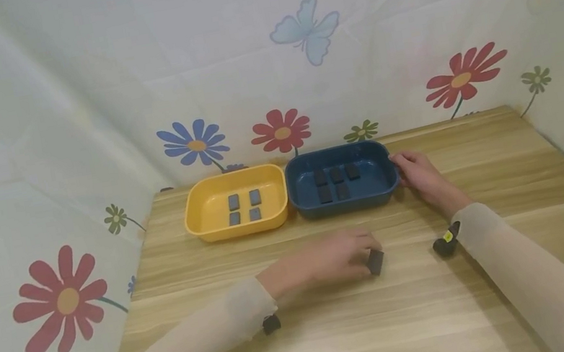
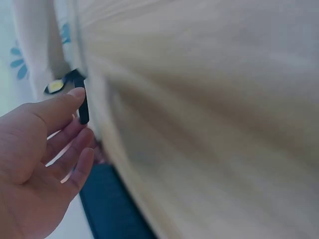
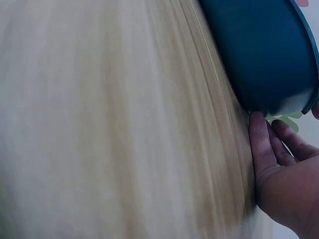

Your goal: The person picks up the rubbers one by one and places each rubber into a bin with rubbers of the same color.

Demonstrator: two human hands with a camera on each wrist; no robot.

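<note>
A small dark rectangular block (image 1: 376, 262) is pinched in my left hand (image 1: 333, 260), low over the table in front of the blue tray. In the left wrist view the thumb presses one face of the block (image 2: 83, 104), while the other fingers lie loosely bent. At the right end of the blue tray (image 1: 349, 205), my right hand (image 1: 424, 179) holds the rim. The right wrist view shows its fingers against the tray's end wall (image 3: 264, 55), with one fingertip at the rim. Several black blocks (image 1: 336, 175) lie in rows inside the blue tray.
Touching the blue tray on its left is a yellow tray (image 1: 235, 231) with several grey blocks (image 1: 233, 202) in it. Both trays stand near the back edge of the wooden table (image 1: 345, 341). A flower-printed cloth (image 1: 383, 76) hangs behind.
</note>
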